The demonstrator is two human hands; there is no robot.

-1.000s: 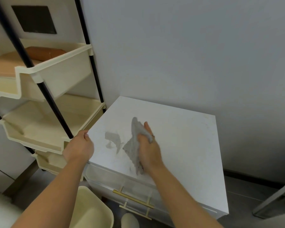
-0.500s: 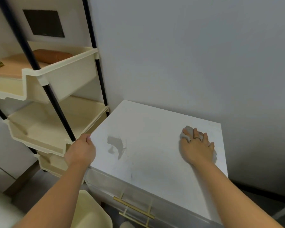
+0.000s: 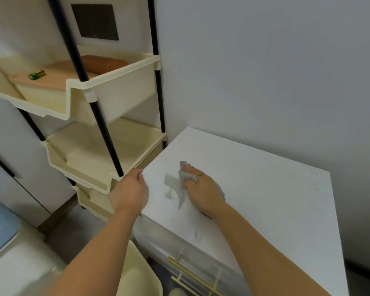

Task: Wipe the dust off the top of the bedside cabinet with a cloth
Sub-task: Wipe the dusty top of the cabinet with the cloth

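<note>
The white bedside cabinet (image 3: 276,199) stands against the wall, its top faintly dusty with a grey smudge (image 3: 169,185) near the left side. My right hand (image 3: 203,192) presses a crumpled grey cloth (image 3: 182,173) onto the top just right of that smudge. The cloth bunches up between and under the fingers, and most of it is hidden by the hand. My left hand (image 3: 129,192) grips the top's left edge, thumb on top.
A cream tiered rack (image 3: 98,159) with black poles stands tight against the cabinet's left side, holding a green battery (image 3: 36,74) and a brown roll (image 3: 104,63). A cream bin (image 3: 137,276) sits below. Gold drawer handles (image 3: 192,274) face me.
My right hand has swept the cloth from the top's far right corner back left to the smudge. The left hand stays on the left edge. The camera has shifted right.
</note>
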